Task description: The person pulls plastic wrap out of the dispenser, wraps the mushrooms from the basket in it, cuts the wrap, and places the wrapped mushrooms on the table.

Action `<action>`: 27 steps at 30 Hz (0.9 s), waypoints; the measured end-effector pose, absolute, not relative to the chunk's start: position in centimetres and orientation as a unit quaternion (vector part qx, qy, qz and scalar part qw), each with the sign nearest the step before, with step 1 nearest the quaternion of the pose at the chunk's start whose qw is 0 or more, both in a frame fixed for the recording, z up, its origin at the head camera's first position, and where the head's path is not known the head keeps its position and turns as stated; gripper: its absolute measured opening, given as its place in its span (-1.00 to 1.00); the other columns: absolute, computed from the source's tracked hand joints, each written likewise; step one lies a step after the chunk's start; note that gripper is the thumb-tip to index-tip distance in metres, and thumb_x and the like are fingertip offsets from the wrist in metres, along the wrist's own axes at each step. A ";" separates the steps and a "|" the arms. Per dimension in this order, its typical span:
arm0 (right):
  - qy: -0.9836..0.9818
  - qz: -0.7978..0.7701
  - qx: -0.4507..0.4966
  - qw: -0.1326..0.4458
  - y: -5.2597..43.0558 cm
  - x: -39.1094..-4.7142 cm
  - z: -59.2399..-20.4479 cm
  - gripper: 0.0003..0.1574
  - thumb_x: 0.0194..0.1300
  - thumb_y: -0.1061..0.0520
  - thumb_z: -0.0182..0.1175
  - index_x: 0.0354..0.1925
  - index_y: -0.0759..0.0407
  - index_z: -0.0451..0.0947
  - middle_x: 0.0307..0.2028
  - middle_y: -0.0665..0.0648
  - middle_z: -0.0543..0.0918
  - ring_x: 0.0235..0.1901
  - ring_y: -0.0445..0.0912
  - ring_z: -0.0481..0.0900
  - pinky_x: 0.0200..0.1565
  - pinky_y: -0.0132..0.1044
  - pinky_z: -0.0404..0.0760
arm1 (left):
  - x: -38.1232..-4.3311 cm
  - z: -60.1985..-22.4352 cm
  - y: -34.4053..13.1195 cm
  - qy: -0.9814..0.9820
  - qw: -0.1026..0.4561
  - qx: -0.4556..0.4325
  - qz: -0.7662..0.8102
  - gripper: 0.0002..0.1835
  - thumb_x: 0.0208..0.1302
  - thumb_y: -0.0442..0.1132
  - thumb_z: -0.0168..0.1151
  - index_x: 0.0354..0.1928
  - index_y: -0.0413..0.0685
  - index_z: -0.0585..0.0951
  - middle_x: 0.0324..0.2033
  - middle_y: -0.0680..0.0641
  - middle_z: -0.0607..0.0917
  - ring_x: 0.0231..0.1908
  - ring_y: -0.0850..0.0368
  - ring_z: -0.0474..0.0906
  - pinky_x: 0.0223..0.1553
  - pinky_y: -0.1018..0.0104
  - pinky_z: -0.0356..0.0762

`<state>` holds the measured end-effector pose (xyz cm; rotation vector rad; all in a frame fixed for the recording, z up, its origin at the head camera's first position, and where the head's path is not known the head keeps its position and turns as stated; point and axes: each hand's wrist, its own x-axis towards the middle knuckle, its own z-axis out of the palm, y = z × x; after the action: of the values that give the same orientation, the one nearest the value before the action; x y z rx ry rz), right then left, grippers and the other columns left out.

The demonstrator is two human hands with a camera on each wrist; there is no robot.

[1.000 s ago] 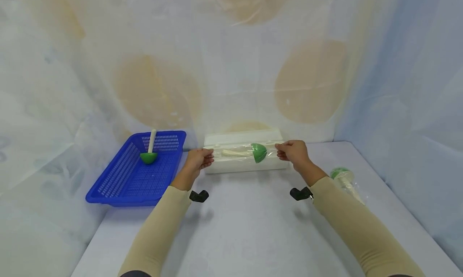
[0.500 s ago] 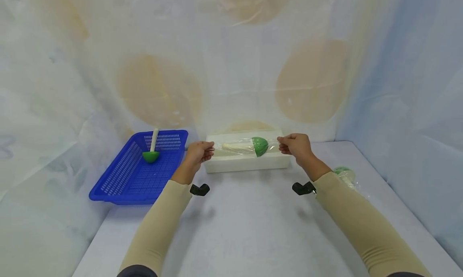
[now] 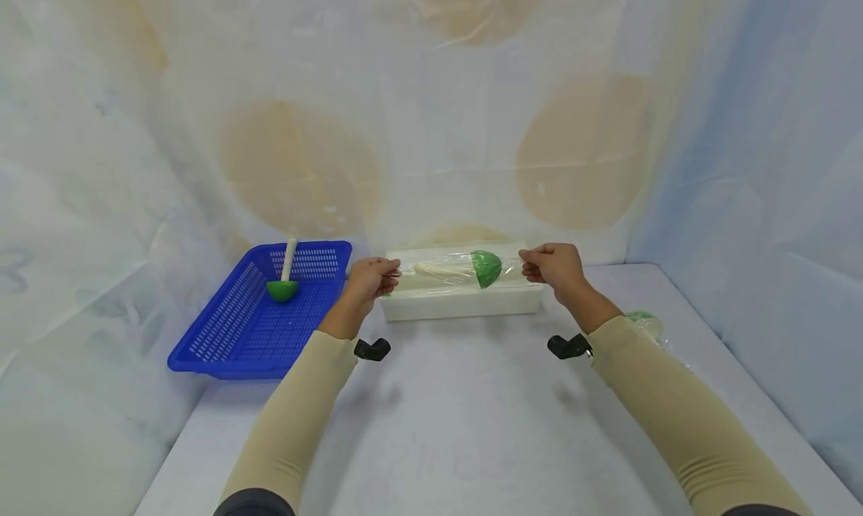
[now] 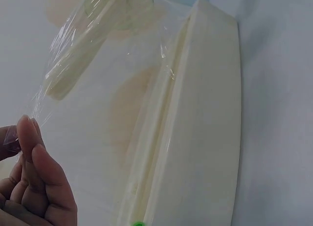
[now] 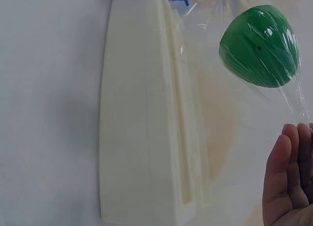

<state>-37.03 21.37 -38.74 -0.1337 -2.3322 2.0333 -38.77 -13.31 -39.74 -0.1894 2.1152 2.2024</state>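
A ladle [image 3: 487, 269] with a green bowl and whitish handle lies sideways in clear cling film, above a long white cling film dispenser [image 3: 465, 305]. My left hand [image 3: 367, 280] pinches the film beyond the handle end, thumb against fingertips. At the bowl end, my right hand [image 3: 554, 267] pinches the film's other side. Shiny creases [image 4: 58, 45] run from the left fingers over the handle in the left wrist view. The right wrist view has the green bowl [image 5: 259, 47] under tight film, just above the right fingers; that thumb is mostly hidden.
A blue plastic basket [image 3: 185, 360] stands at the left, with another green ladle [image 3: 282, 290] leaning inside. On the right of the white table [image 3: 458, 426] lies a film-wrapped green-and-white ladle [image 3: 647, 325], partly behind the right forearm. Patterned sheeting surrounds the table's back and sides.
Both hands have risen a little, lifting the film and the ladle up from over the dispenser's front. The pinch of each hand stays the same.
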 end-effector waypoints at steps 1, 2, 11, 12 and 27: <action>-0.753 0.656 -0.042 0.024 21.4 -37.0 -38.8 -0.60 0.32 0.12 0.28 -0.06 0.45 0.52 -0.46 0.09 0.64 -0.48 -0.18 0.66 -0.31 -0.32 0.66 | -38.8 -39.7 -13.3 0.692 0.040 -0.061 0.718 -0.70 0.32 -0.25 0.27 -0.06 -0.38 0.58 -0.50 -0.01 0.66 -0.59 0.24 0.57 -0.38 0.34 0.59; -0.755 0.655 -0.040 0.024 21.4 -37.0 -38.8 -0.59 0.33 0.12 0.27 -0.05 0.46 0.52 -0.46 0.08 0.64 -0.48 -0.18 0.66 -0.31 -0.32 0.66 | -38.8 -39.8 -13.3 0.694 0.040 -0.062 0.716 -0.68 0.32 -0.25 0.27 -0.03 -0.39 0.57 -0.49 -0.02 0.66 -0.59 0.23 0.57 -0.34 0.32 0.60; -0.762 0.646 -0.037 0.029 21.5 -37.1 -39.1 -0.62 0.33 0.11 0.28 -0.08 0.43 0.52 -0.44 0.09 0.64 -0.46 -0.16 0.66 -0.29 -0.31 0.66 | -38.9 -39.6 -13.3 0.694 0.042 -0.056 0.716 -0.77 0.33 -0.25 0.26 -0.11 -0.31 0.60 -0.48 -0.02 0.66 -0.59 0.23 0.57 -0.41 0.37 0.58; -0.763 0.645 -0.038 0.033 21.5 -37.2 -39.1 -0.63 0.32 0.11 0.28 -0.10 0.41 0.53 -0.44 0.10 0.64 -0.46 -0.15 0.67 -0.29 -0.31 0.66 | -38.9 -39.5 -13.3 0.694 0.040 -0.054 0.717 -0.74 0.33 -0.26 0.26 -0.09 -0.34 0.59 -0.48 -0.02 0.66 -0.59 0.23 0.57 -0.42 0.37 0.58; -0.755 0.652 -0.028 0.057 21.4 -36.9 -38.8 -0.57 0.32 0.09 0.29 -0.08 0.46 0.53 -0.44 0.10 0.65 -0.46 -0.16 0.67 -0.30 -0.32 0.66 | -38.8 -39.1 -13.3 0.706 0.027 -0.048 0.706 -0.76 0.32 -0.23 0.27 -0.10 -0.29 0.59 -0.46 -0.02 0.67 -0.58 0.22 0.56 -0.41 0.36 0.57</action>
<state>-36.94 21.42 -38.84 -0.0856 -2.2911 1.9779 -38.79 -13.25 -39.07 -0.1468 2.1801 2.1824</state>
